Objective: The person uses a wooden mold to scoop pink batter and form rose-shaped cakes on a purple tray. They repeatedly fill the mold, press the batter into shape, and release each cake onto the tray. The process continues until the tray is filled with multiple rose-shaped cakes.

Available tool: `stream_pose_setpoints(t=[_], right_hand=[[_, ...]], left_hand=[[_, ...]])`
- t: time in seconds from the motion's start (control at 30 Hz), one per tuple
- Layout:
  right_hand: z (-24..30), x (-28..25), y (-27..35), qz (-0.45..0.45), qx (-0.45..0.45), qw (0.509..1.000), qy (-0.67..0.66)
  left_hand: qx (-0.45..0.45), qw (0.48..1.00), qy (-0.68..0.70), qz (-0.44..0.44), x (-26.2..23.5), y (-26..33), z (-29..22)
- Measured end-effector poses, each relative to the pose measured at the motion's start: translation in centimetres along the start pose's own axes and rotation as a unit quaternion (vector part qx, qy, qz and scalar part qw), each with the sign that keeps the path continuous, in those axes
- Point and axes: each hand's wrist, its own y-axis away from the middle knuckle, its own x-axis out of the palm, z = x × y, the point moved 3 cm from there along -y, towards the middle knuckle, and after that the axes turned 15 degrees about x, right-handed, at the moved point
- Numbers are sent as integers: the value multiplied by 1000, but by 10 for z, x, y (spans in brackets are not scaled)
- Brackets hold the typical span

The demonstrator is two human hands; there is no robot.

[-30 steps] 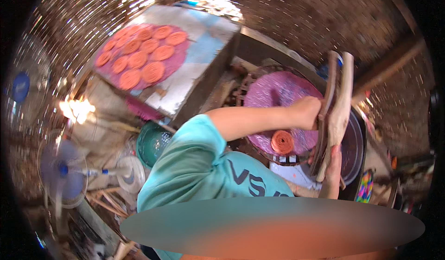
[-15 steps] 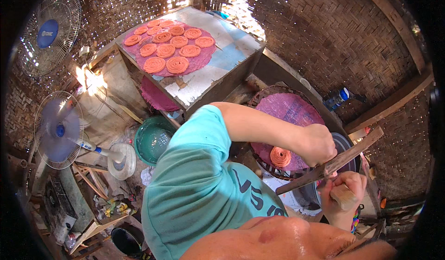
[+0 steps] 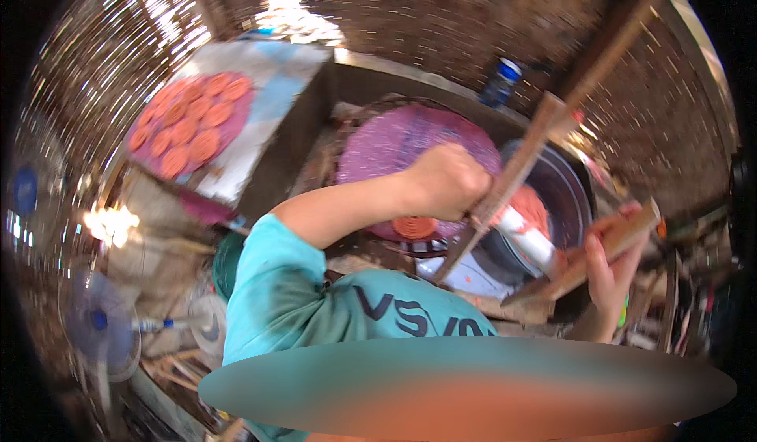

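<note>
Left hand (image 3: 445,180): fist closed round the upper wooden slat (image 3: 516,170), which slants up to the right.
Right hand (image 3: 609,267): fingers wrapped round the lower wooden slat (image 3: 599,257), beside the dark round pan (image 3: 572,190).
White cylinder (image 3: 527,235): lies between the two slats, over the pan's near rim.
Orange mass (image 3: 530,205): in the pan, just behind the cylinder.
Orange disc (image 3: 414,227): on the purple round mat (image 3: 394,142), below the left fist.
Tray (image 3: 272,111): well apart, left; rows of orange discs on a purple cloth.
Step, judged: slats apart, a portion being handled.
Next move calls for: steady grips, slats kept aligned over the cylinder.
</note>
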Motion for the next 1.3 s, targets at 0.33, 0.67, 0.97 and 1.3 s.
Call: stream_pose_setpoints(t=[0.33,0.67,0.97,1.3], right_hand=[[-16,-25,-30,-277,-139,942,132],[-55,-13,-43,-258,-244,842,-407],[-265,8,-61,107,251,909,314],[-300,20,-58,218,306,918,129]], left_hand=[[10,1000,14,5,21,-26,-2],[-105,728,591,-331,58,-73,28],[-183,587,632,-471,8,-7,62],[-189,541,603,-555,-60,81,57]])
